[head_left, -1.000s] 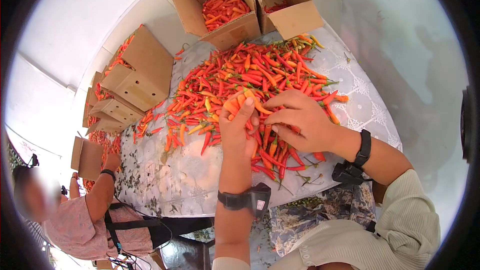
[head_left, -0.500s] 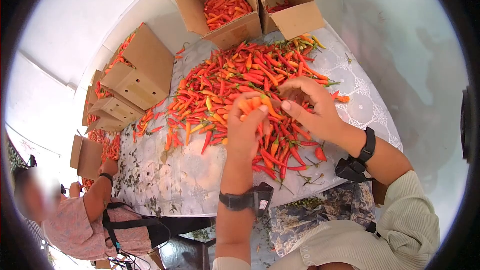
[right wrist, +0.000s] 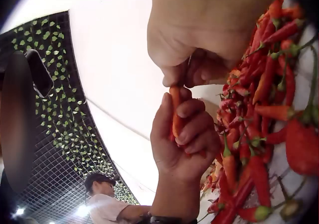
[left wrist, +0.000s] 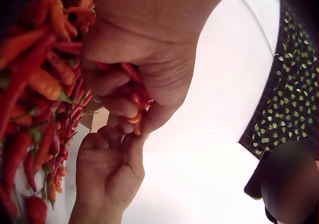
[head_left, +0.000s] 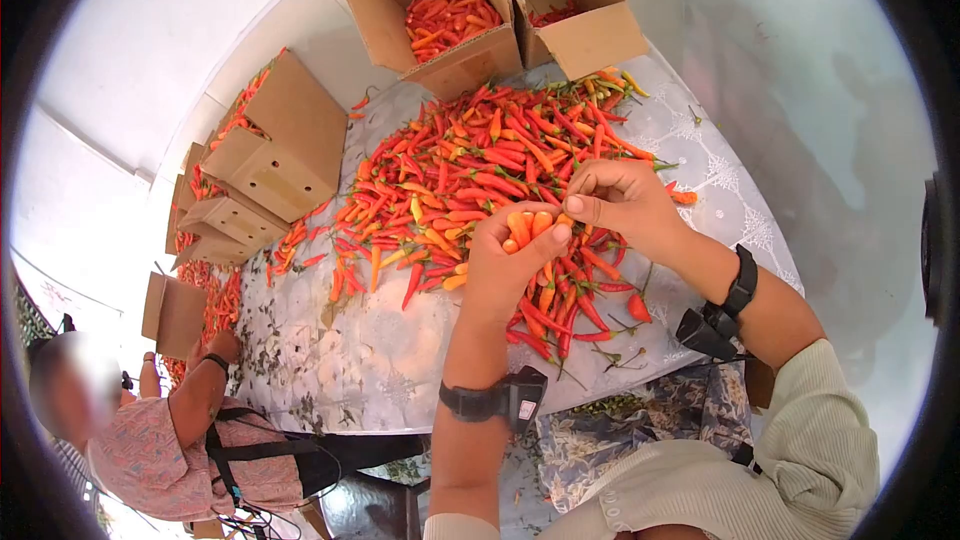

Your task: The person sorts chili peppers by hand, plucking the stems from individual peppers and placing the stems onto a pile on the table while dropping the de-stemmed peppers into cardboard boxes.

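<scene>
Gripped in the left hand [head_left: 500, 275], small orange chillies [head_left: 528, 227] are pinched by the right hand [head_left: 625, 202]; red chillies [head_left: 447, 12] are held in an open brown cardboard box [head_left: 470, 63].

The left hand [head_left: 505, 275] is held up in front of the body on an upright, bare forearm. Its fingers [right wrist: 193, 127] are curled round a small bunch of peppers [head_left: 530, 225], with the thumb pressed against them. The right hand [head_left: 620, 200] reaches in from the right on a bent arm, knuckles up, and its thumb and forefinger pinch the top of that bunch, so the two hands touch.
</scene>
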### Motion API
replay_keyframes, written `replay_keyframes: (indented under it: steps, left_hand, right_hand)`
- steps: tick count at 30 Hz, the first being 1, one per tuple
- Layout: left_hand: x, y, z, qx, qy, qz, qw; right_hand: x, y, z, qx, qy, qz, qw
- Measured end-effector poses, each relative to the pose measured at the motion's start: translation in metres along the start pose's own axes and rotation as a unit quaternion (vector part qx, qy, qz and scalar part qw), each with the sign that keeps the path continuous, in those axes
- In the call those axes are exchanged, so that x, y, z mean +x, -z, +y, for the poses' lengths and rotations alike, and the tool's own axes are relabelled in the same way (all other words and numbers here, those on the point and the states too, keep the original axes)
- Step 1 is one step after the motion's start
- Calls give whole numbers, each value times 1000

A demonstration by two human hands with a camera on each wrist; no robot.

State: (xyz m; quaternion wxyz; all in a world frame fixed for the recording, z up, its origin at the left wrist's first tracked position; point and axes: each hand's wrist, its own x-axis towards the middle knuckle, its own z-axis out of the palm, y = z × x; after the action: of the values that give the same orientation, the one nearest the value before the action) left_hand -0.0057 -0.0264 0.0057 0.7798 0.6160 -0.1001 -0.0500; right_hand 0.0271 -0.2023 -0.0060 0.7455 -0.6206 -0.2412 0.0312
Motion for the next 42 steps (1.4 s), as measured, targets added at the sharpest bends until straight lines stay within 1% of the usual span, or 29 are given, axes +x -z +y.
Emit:
replay_keyframes:
  steps: [3, 12, 15, 18, 21, 22, 24, 25, 27, 29, 30, 31, 33, 34, 35, 36, 37, 39, 40, 41, 42]
  left_hand:
    - [0, 4, -1, 8, 9, -12, 1000]
    - [-1, 5, -2, 2, 24, -36, 999]
    - [-2, 6, -3, -9, 28, -45, 999]
    - [-2, 5, -2, -20, 34, -59, 997]
    - [-4, 4, 1, -24, 48, -66, 996]
    - [-4, 4, 1, -24, 52, -66, 996]
    - [-3, 3, -1, -44, 31, -54, 997]
    - [-2, 3, -2, -53, 20, -48, 997]
    - [1, 5, -3, -120, 20, -26, 992]
    - [5, 11, -1, -186, 30, -19, 982]
    - [6, 16, 1, -219, 40, -23, 975]
    - [8, 19, 3, -253, 50, -27, 966]
    - [7, 16, 6, -269, 39, 37, 962]
    - [7, 15, 7, -276, 33, 68, 958]
    - [8, 15, 7, -285, 31, 72, 955]
    - [8, 16, 7, -294, 29, 76, 952]
    - [8, 17, 7, -304, 26, 82, 949]
    - [9, 21, 4, -313, 18, 65, 947]
    - [9, 22, 3, -315, 16, 55, 947]
    - [9, 21, 3, -305, 13, 55, 951]
    - [9, 21, 3, -296, 10, 54, 954]
  right_hand:
    - [0, 0, -3, 56, -23, -25, 998]
    - [1, 5, -1, 131, -71, -64, 987]
    - [1, 6, 0, 123, -69, -79, 987]
    - [0, 4, -6, 118, -88, -82, 986]
    - [1, 7, -2, 179, -158, -118, 964]
    - [0, 6, -5, 197, -171, -106, 960]
    - [-2, 1, -12, 232, -196, -82, 949]
    - [-1, 2, -9, 235, -188, -65, 952]
    - [1, 3, 1, 242, -174, -29, 954]
    - [3, 5, -4, 91, -188, 15, 978]
    - [4, 7, -8, 14, -194, 36, 980]
    - [6, 10, -11, -6, -194, 32, 980]
    - [8, 17, -14, -45, -196, 24, 979]
    - [11, 20, -17, 32, -128, 93, 987]
    - [14, 23, -19, 108, -57, 161, 979]
    - [16, 24, -22, 182, 14, 224, 957]
    - [17, 24, -25, 187, 22, 259, 947]
    - [18, 24, -28, 197, 38, 331, 922]
    - [17, 22, -22, 117, 38, 269, 955]
    - [14, 17, -11, 35, 39, 204, 978]
    - [11, 11, -8, -48, 40, 137, 989]
